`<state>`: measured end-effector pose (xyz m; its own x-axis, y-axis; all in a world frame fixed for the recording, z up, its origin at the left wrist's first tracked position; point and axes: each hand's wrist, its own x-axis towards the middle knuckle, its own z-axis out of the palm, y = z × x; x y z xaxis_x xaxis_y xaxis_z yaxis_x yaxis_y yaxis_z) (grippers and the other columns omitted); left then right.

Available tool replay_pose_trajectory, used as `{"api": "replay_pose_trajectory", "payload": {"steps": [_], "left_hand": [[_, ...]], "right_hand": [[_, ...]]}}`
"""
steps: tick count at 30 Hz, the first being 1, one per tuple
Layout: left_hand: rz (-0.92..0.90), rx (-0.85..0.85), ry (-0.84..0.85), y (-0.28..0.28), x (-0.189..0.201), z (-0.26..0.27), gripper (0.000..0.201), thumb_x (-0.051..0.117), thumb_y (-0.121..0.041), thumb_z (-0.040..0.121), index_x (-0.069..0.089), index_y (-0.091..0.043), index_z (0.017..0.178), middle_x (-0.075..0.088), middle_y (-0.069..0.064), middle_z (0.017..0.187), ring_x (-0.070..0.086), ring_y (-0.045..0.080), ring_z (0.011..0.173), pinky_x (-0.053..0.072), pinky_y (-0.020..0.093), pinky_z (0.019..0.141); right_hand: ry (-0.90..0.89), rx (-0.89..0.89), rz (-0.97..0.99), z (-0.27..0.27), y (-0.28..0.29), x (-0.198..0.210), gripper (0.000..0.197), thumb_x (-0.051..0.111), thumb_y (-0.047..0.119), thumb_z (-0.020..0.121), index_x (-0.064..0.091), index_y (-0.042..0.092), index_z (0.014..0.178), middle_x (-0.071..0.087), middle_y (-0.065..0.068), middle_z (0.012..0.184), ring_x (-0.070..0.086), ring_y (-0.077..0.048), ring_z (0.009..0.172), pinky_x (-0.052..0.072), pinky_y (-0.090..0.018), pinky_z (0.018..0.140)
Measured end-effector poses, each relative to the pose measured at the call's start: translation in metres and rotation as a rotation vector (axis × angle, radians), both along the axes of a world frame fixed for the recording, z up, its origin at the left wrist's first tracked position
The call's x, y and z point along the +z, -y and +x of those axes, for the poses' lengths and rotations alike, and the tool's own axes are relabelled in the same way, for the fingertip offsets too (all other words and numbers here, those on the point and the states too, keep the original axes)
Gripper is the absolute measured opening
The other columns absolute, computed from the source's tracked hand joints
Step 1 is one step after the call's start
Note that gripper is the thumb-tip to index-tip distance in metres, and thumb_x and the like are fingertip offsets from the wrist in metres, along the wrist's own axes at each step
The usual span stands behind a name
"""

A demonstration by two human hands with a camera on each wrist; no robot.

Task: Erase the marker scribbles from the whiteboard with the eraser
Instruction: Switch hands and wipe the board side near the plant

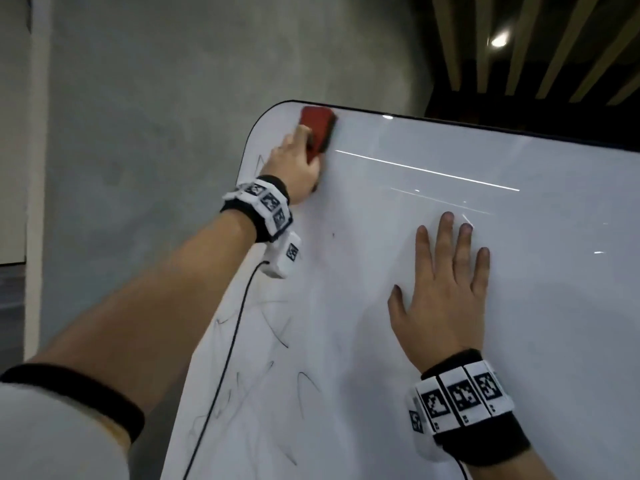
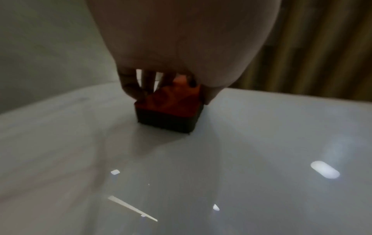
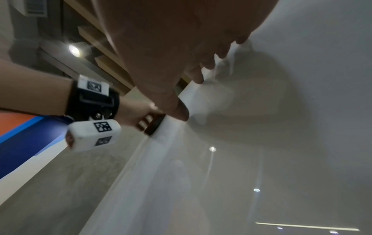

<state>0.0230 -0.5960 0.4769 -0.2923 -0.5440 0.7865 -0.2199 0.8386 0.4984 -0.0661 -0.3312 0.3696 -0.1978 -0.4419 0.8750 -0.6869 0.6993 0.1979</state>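
Observation:
A glossy whiteboard point(image 1: 381, 341) fills the right of the head view. My left hand point(image 1: 298, 157) grips a red eraser point(image 1: 317, 131) with a dark felt base and presses it flat on the board at its top left corner. The left wrist view shows the eraser point(image 2: 171, 111) under my curled fingers point(image 2: 130, 85). My right hand point(image 1: 446, 289) lies flat on the board's middle, fingers spread and straight. Black marker scribbles point(image 1: 273, 330) remain along the board's left side, below my left wrist, with more scribbles point(image 1: 242, 393) lower down.
A grey wall point(image 1: 138, 133) stands behind the board's left edge. Wooden ceiling slats point(image 1: 540, 46) and a spotlight point(image 1: 498, 41) sit above its top edge. A black cable point(image 1: 225, 375) hangs from the left wrist camera across the board.

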Motion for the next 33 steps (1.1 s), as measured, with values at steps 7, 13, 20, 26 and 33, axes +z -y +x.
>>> {"api": "replay_pose_trajectory", "payload": {"steps": [7, 13, 20, 26, 33], "left_hand": [[0.644, 0.039, -0.296, 0.070, -0.054, 0.007, 0.054, 0.050, -0.032, 0.101, 0.030, -0.017, 0.149, 0.055, 0.018, 0.139, 0.055, 0.037, 0.125, 0.041, 0.036, 0.101], [-0.186, -0.097, -0.018, -0.032, -0.044, -0.010, 0.042, 0.049, -0.041, 0.100, 0.043, -0.015, 0.132, 0.053, 0.011, 0.126, 0.054, 0.032, 0.104, 0.046, 0.040, 0.088], [0.443, -0.023, -0.269, 0.078, -0.091, 0.007, 0.052, 0.053, -0.029, 0.100, 0.037, -0.006, 0.145, 0.054, 0.020, 0.138, 0.055, 0.036, 0.124, 0.041, 0.035, 0.102], [0.208, 0.085, -0.082, 0.029, -0.124, 0.005, 0.048, 0.048, -0.039, 0.101, 0.043, -0.007, 0.137, 0.056, 0.018, 0.127, 0.056, 0.037, 0.110, 0.047, 0.045, 0.095], [-0.461, -0.107, 0.118, -0.085, -0.148, -0.009, 0.035, 0.051, -0.041, 0.099, 0.055, -0.014, 0.122, 0.055, 0.009, 0.113, 0.052, 0.027, 0.088, 0.045, 0.039, 0.074]], "right_hand": [[-0.068, 0.018, 0.028, -0.011, -0.008, -0.006, 0.082, 0.048, 0.037, 0.088, 0.027, 0.005, 0.160, 0.004, -0.018, 0.171, 0.003, -0.038, 0.158, 0.002, -0.055, 0.127], [-0.014, 0.011, -0.028, -0.002, 0.010, -0.009, 0.086, 0.048, 0.044, 0.086, 0.026, 0.008, 0.161, -0.001, -0.020, 0.170, -0.003, -0.041, 0.157, -0.006, -0.057, 0.125], [-0.014, -0.039, 0.013, -0.007, 0.009, -0.011, 0.081, 0.047, 0.044, 0.095, 0.017, 0.012, 0.163, -0.006, -0.018, 0.170, -0.006, -0.040, 0.156, -0.015, -0.051, 0.124], [-0.027, -0.029, -0.005, -0.004, 0.013, -0.017, 0.085, 0.055, 0.045, 0.096, 0.014, 0.012, 0.164, -0.007, -0.018, 0.170, -0.007, -0.041, 0.156, -0.014, -0.052, 0.124], [0.009, 0.010, -0.010, 0.000, 0.012, -0.018, 0.083, 0.052, 0.044, 0.096, 0.015, 0.013, 0.163, -0.006, -0.018, 0.170, -0.004, -0.042, 0.156, -0.006, -0.056, 0.124]]}}
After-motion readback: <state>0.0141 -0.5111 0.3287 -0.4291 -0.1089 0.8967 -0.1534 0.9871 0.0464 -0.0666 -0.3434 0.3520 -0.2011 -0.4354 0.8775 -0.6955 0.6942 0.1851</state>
